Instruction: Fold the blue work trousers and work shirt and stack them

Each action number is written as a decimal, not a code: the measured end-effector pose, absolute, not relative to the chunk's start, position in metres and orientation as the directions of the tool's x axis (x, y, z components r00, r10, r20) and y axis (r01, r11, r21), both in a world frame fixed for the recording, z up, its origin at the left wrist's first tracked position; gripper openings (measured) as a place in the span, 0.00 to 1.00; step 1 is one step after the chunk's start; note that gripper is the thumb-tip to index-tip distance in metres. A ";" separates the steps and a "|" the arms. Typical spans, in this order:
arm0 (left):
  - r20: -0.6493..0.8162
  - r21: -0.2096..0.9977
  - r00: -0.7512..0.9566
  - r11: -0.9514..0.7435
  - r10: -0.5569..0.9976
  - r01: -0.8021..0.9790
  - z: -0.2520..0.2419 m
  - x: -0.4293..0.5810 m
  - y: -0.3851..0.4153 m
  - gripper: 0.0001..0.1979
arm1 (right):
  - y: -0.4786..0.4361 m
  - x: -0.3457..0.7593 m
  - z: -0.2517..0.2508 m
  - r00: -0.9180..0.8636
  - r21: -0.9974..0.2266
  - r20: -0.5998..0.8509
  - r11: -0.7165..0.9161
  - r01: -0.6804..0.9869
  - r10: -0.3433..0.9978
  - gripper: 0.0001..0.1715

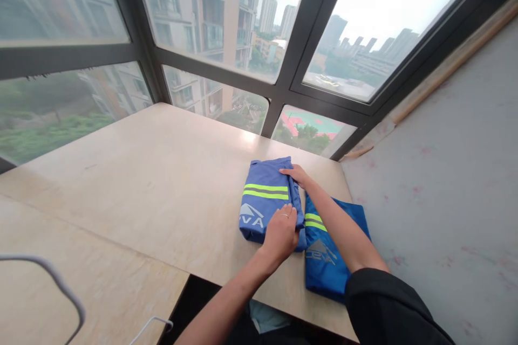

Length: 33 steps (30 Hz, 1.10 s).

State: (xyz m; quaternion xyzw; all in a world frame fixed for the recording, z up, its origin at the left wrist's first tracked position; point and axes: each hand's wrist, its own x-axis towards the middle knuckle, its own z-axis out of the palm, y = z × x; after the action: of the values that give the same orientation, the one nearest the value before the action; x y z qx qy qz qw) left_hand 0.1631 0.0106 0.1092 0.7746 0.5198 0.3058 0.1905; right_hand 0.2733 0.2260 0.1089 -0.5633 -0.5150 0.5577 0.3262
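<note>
A folded blue work garment (259,175) with a yellow-green and grey reflective band and pale printed letters lies on the light stone-like ledge. My left hand (281,229) is at its lower right side, fingers over the top and the thumb side hidden by the edge; a ring shows on one finger. Farther up the same side, my right hand (297,173) grips the folded edge near the top corner, some fingers out of sight behind the cloth. Beneath my right forearm rests a second, deeper blue folded garment (324,275) with a similar band and grey print.
The ledge (141,172) runs along dark-framed windows (279,94), with buildings outside. A pale wall (445,194) bounds the right side. At lower left, a grey curved wire or cable (60,285) and a thin white hooked piece (151,323) show near a dark gap.
</note>
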 end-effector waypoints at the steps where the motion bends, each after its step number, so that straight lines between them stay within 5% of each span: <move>1: 0.257 0.608 0.298 -0.394 0.919 0.690 0.104 0.169 0.012 0.28 | 0.225 0.282 0.100 -0.138 -0.946 -0.292 -0.264 0.187 0.946 0.18; 11: 0.119 0.540 0.529 -0.502 0.840 0.676 0.054 0.195 0.013 0.31 | 0.208 0.337 0.033 -0.044 -0.951 -0.307 -0.308 -0.006 0.951 0.22; 20: 0.167 0.533 0.617 -0.597 0.769 0.599 0.043 0.199 0.011 0.30 | 0.207 0.340 0.024 0.067 -0.957 -0.290 -0.290 -0.009 0.955 0.19; 23: 0.290 0.542 0.666 -0.691 0.687 0.478 0.052 0.184 0.001 0.28 | 0.206 0.340 0.024 0.103 -0.957 -0.282 -0.288 0.048 0.954 0.22; 25: 0.434 0.559 0.560 -0.699 0.705 0.446 0.060 0.168 -0.010 0.25 | 0.200 0.340 0.024 0.159 -0.954 -0.271 -0.286 0.084 0.949 0.28; 28: 0.540 0.680 0.089 -0.496 0.837 0.541 0.067 0.138 -0.024 0.21 | 0.180 0.337 0.026 0.268 -0.917 -0.077 -0.174 0.360 0.960 0.38; 31: 0.224 0.907 -0.401 -0.039 0.888 0.420 0.056 0.107 -0.026 0.23 | 0.153 0.326 0.026 0.084 -0.668 0.219 0.086 0.739 0.972 0.39; 33: -0.114 0.966 -0.392 0.195 0.913 0.173 0.042 0.091 -0.021 0.31 | 0.137 0.317 0.024 -0.116 -0.518 0.246 0.232 0.823 0.962 0.39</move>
State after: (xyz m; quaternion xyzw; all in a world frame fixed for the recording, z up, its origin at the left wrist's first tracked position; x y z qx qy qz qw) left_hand 0.0911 -0.0212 0.0422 0.4022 0.6747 0.4907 0.3771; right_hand 0.3166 0.1367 0.0240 -0.6065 -0.7360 0.1276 0.2724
